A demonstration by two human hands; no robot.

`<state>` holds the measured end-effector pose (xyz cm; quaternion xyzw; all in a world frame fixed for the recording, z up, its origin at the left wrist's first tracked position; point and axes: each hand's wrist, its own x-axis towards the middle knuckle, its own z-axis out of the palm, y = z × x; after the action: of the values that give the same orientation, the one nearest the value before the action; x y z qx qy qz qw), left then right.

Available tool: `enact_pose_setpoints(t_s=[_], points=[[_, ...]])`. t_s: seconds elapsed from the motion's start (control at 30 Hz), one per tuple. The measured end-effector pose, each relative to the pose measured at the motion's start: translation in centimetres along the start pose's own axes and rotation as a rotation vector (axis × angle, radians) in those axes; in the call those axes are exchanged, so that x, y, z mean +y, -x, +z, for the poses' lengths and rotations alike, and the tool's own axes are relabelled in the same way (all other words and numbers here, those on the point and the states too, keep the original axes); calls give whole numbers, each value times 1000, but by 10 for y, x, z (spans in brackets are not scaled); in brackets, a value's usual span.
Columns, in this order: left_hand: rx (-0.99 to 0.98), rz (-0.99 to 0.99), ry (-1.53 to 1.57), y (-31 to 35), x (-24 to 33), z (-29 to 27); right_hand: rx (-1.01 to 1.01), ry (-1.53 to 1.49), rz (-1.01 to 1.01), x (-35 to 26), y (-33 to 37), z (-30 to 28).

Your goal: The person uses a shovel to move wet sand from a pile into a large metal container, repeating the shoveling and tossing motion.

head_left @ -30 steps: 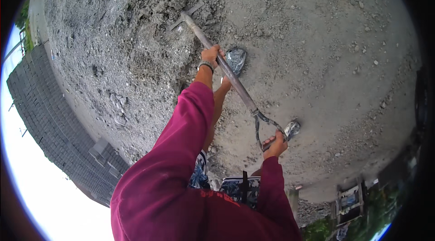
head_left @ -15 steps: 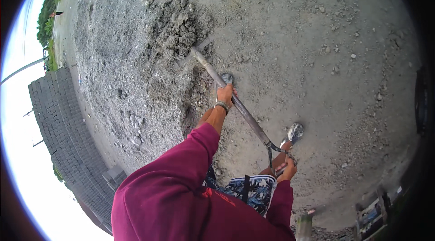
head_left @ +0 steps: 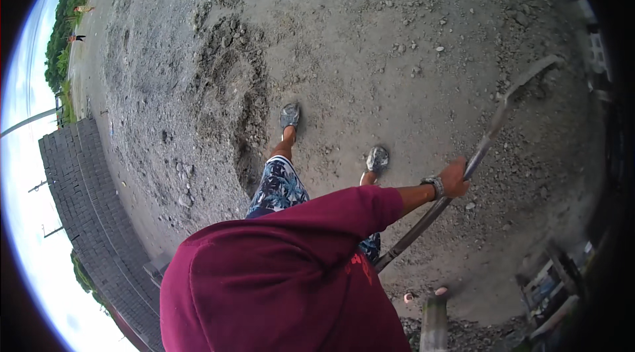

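Note:
My left hand (head_left: 455,178) is wrapped round the shaft of a long-handled shovel (head_left: 486,142), with a bracelet at the wrist. The shovel slants up to the right, and its blade (head_left: 532,75) is over loose gravelly ground at the far right. I see the blade nearly from its side, and cannot tell whether any soil lies on it. The lower end of the handle passes behind my maroon sweatshirt (head_left: 278,272). That sleeve and body hide my right hand. Dug, lumpy soil (head_left: 228,61) lies to the left of my feet.
A spread of grey gravel (head_left: 155,100) covers the left side. Behind it stands a long stack of grey blocks (head_left: 99,200). At the lower right are a post (head_left: 433,325) and a wooden frame (head_left: 549,292). A person (head_left: 77,38) is far off at the left.
The shovel has swung from the lumpy soil at the left over to the far right, my left hand moving with it. My body has turned, and my right hand has gone out of sight.

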<state>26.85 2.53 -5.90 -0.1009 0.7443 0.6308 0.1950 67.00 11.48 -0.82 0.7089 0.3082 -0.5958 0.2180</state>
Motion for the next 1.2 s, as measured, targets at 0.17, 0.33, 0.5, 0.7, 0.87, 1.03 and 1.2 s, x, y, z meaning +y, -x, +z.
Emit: enact_pose_setpoints(t_s=[0.17, 0.33, 0.5, 0.7, 0.87, 1.03, 1.2], points=[[-268, -50, 210, 47, 73, 20, 123, 73, -121, -55, 50, -6], [15, -297, 484, 41, 27, -61, 274, 190, -379, -150, 128, 32], [433, -512, 1038, -3, -56, -220, 263, 334, -643, -212, 204, 186], [842, -511, 1466, -16, -134, -384, -462, 775, -479, -178, 225, 462], [1054, -516, 1712, -35, -158, -413, -565, 947, -466, -121, 192, 580], [1152, -598, 1586, -72, -227, -419, -485, 1019, -428, -122, 128, 642], [1163, -642, 1657, -110, -242, -438, -504, 1078, -489, -130, 92, 722]])
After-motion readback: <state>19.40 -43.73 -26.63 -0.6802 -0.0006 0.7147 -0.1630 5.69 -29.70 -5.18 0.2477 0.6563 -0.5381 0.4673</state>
